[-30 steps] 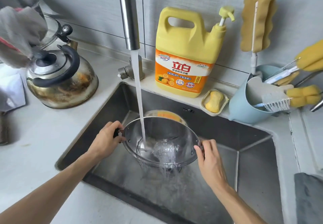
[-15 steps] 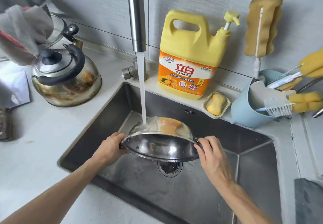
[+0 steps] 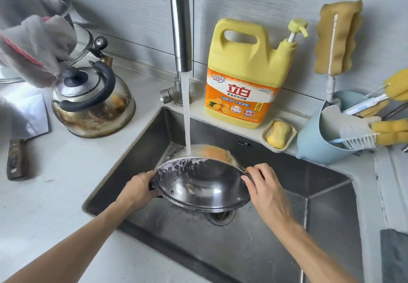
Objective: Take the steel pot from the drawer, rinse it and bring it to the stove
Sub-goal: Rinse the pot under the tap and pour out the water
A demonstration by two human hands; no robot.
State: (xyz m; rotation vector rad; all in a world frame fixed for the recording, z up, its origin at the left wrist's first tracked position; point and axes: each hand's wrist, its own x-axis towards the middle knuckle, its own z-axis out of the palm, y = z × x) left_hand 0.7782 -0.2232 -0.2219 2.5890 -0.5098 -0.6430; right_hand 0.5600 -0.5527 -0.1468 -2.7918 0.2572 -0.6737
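The steel pot (image 3: 202, 185) hangs over the sink (image 3: 276, 234), tipped so that its mouth faces toward me and slightly down. My left hand (image 3: 138, 186) grips the pot's left handle. My right hand (image 3: 262, 189) grips the right handle. Water runs from the tap (image 3: 181, 26) and hits the far upper rim of the pot, splashing there. The pot's outer wall behind the rim reflects orange from the detergent jug.
A stained kettle (image 3: 92, 101) stands on the counter at left, with a knife (image 3: 17, 150) beside it. A yellow detergent jug (image 3: 245, 73), a soap dish (image 3: 278, 136) and a blue holder (image 3: 320, 141) with brushes line the sink's back edge. The drain (image 3: 220, 216) lies under the pot.
One second ago the pot sat upright with water pouring into it. Both hands then tipped it over, emptying the water, and now its mouth faces me with the stream on its rim.
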